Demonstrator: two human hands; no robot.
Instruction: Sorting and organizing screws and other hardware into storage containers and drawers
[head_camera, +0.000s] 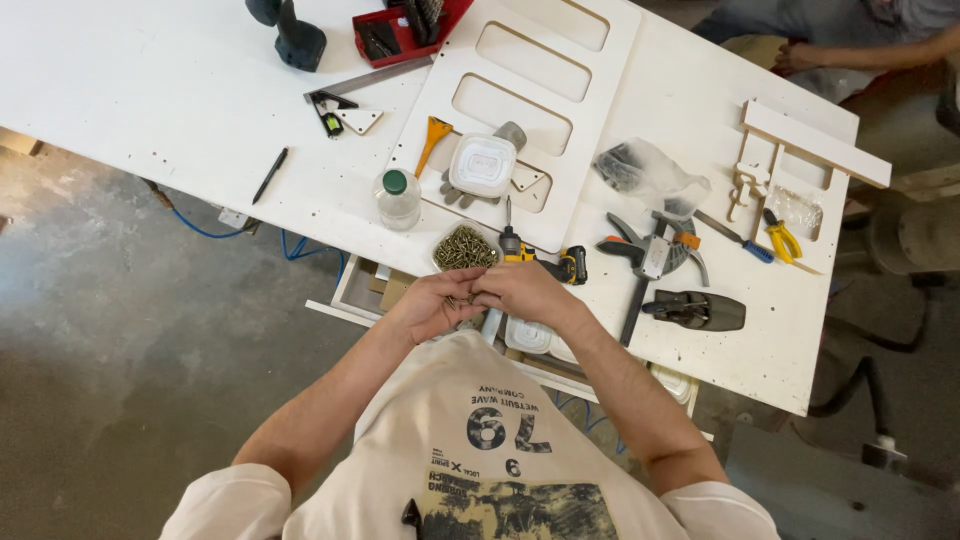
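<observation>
Your left hand (432, 303) and right hand (522, 292) meet, pinching small screws just near the full screw dish (464, 247); none driven yet; cordless screwdriver (540, 262) lies unused.

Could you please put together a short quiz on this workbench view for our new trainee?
1. True or false: the person's left hand and right hand are together at the near edge of the white wooden workbench.
2. What lies nearest beyond the hands? A) the heap of brass-coloured screws; B) the yellow-handled pliers; C) the black pen.
3. What colour is the cap of the small clear plastic bottle?

Key: 1 true. 2 A. 3 green.
</observation>
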